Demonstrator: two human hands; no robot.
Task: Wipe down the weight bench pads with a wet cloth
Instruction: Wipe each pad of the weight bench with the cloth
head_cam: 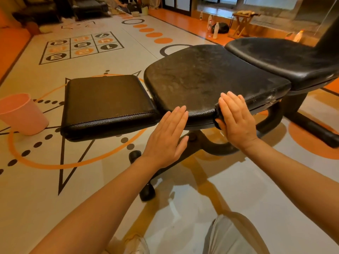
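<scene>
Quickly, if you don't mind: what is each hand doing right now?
Left hand: open, fingers straight, fingertips at the middle pad's front edge, holding nothing.
Right hand: open, fingers straight, pressing a dark cloth against that edge.

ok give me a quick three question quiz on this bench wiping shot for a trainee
1. True or false: the right hand presses a dark cloth against the middle pad.
2. Which hand has nothing under it or in it?
3. What stands on the floor left of the small pad? A) pink bucket B) green crate C) blue stool

Key: 1 true; 2 the left hand; 3 A
</scene>
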